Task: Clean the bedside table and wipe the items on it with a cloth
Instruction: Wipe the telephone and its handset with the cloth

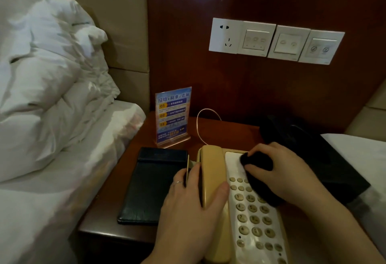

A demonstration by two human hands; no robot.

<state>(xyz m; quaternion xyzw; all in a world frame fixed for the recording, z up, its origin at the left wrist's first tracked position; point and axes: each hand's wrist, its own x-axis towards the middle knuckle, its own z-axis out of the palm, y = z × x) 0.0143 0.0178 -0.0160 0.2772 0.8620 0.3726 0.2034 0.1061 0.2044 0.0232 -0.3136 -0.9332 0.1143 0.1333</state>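
1. Nearest the camera, a cream telephone (246,211) sits at the front of the bedside table (100,220), its keypad facing up.
2. The left hand (194,203) curls round the handset (211,180) in its cradle, thumb on one side and fingers on the other, apparently to keep the phone from sliding under the wiping.
3. The right hand (279,172) clutches a dark cloth (259,174), fingers bent over it, and presses it onto the phone's white faceplate just above the number keys (the phone appears to be the item now being wiped).
4. Beside the phone, to its left, lies a black leather folder (152,186), flat and untouched.
5. To the right, a black box (325,159) sits at the table's edge; what it holds cannot be made out.
6. Behind, an acrylic sign stand (173,115) stands upright near the wall, a thin cord (201,126) looping beside it.
7. Farthest back, wall switches (275,41) are mounted on the wood panel.
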